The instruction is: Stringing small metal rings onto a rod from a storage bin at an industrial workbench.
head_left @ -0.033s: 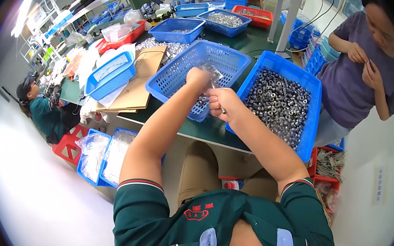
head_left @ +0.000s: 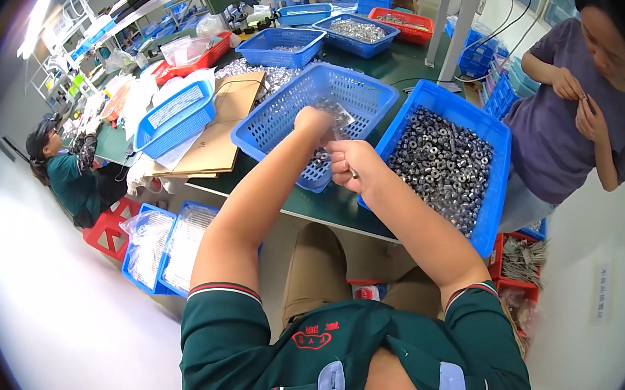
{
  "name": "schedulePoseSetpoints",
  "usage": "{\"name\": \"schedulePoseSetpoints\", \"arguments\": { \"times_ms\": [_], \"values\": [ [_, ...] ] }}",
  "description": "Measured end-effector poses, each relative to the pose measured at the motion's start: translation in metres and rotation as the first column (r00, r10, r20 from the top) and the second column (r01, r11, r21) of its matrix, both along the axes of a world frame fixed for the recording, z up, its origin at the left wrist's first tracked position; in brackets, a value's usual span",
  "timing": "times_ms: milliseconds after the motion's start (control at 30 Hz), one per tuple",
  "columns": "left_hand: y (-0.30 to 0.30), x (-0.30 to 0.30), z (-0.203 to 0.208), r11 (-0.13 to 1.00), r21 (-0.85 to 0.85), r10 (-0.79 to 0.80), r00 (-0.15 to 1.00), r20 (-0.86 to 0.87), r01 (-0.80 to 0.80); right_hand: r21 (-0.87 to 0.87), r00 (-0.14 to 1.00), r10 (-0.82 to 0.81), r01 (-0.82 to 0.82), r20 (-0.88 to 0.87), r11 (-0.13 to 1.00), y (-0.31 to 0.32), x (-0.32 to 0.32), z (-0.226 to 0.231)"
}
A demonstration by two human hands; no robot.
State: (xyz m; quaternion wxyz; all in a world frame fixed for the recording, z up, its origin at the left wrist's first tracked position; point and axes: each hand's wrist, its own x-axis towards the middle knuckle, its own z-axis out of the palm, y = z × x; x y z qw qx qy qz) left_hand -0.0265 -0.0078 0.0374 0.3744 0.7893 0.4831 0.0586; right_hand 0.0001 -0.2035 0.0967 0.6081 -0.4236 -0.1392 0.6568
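Observation:
Over the near part of a blue perforated basket (head_left: pixel 375 100), my left hand (head_left: pixel 314 123) is closed at a small clear plastic bag (head_left: pixel 341 115); its fingertips are mostly hidden behind the hand. Right beside it, my right hand (head_left: pixel 358 163) is curled in a fist around a thin metal piece (head_left: pixel 354 173), whose end pokes out below the fingers. What kind of piece it is cannot be made out. Some small metal parts (head_left: pixel 320 157) show in the basket beneath my hands. To the right, a blue tray (head_left: pixel 503 178) is filled with shiny metal rings (head_left: pixel 440 161).
Flat cardboard (head_left: pixel 212 148) and a light blue basket (head_left: pixel 180 121) lie to the left. Farther back are blue bins (head_left: pixel 281 48) and a red bin (head_left: pixel 417 26) of parts. A person (head_left: pixel 572 105) stands at the right; another person (head_left: pixel 65 172) sits at the far left.

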Motion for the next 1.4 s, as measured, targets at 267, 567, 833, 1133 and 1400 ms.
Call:
{"name": "schedulePoseSetpoints", "arguments": {
  "times_ms": [267, 567, 833, 1133, 1400],
  "values": [
    [0.007, 0.010, -0.005, 0.940, -0.196, 0.312, 0.935, 0.168, -0.278, -0.056, 0.999, 0.004, -0.007, -0.052, 0.998, -0.046, -0.021, 0.014],
    [-0.006, -0.003, 0.067, 0.937, 0.345, 0.015, 0.987, -0.162, 0.042, 0.190, 0.952, -0.260, 0.228, 0.161, 0.955, -0.207, -0.002, 0.023],
    [-0.182, 0.082, 0.113, 0.594, 0.600, -0.763, 0.611, 0.210, 0.536, 0.307, 0.735, -0.646, 0.578, 0.206, 0.756, -0.297, 0.021, -0.003],
    [-0.220, 0.091, 0.051, 0.451, 0.282, -0.693, 0.532, -0.487, 0.847, 0.192, 0.727, -0.661, 0.633, 0.186, 0.750, -0.336, 0.008, -0.023],
    [-0.202, 0.100, 0.025, 0.404, 0.283, -0.718, 0.493, -0.492, 0.870, 0.172, 0.766, -0.632, 0.611, 0.120, 0.773, -0.332, 0.012, -0.032]
  ]
}}
